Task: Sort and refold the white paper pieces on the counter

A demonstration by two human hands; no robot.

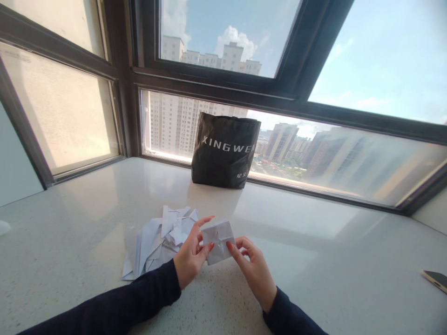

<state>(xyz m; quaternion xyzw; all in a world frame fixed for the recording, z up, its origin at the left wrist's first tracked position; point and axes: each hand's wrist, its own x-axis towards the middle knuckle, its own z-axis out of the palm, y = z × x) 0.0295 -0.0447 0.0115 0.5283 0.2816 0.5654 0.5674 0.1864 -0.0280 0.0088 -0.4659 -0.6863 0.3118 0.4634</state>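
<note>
A small square of folded white paper (pixel 218 232) is held up between both hands, its creases meeting near the middle. My left hand (pixel 191 253) pinches its left edge, thumb on the front face and index finger stretched out past the top corner. On the right edge, my right hand (pixel 254 266) grips it with the thumb on the front and the other fingers curled behind. Beside and partly behind my left hand lies a loose pile of folded white papers (pixel 150 242), some of it hidden by my hand and sleeve.
A black bag (pixel 225 153) with white lettering stands against the window at the back of the speckled white countertop (pixel 335 279). At the far right edge lies a thin dark object with a gold-coloured side (pixel 436 280). A white rounded thing (pixel 4 227) shows at the left edge.
</note>
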